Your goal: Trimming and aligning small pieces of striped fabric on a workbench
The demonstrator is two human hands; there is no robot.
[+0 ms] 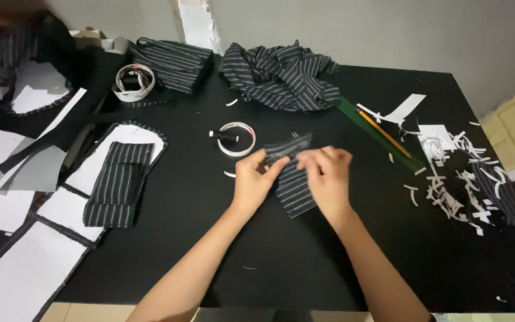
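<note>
Black pinstriped cloth piece (291, 179) lies mid-table, pinched at its upper edge by both hands: left hand (254, 180) at nine o'clock, right hand (327, 176) at three, fingers curled closed on the fabric. Tape roll (236, 138) sits at eleven o'clock, nearby.

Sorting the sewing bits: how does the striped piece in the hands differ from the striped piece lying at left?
The held striped piece is pinched by the left hand and right hand, its top edge lifted and rumpled; the left striped piece lies flat and untouched. The held one rests on the black table; the left one overlaps white paper. Both are dark with thin pale stripes.
</note>
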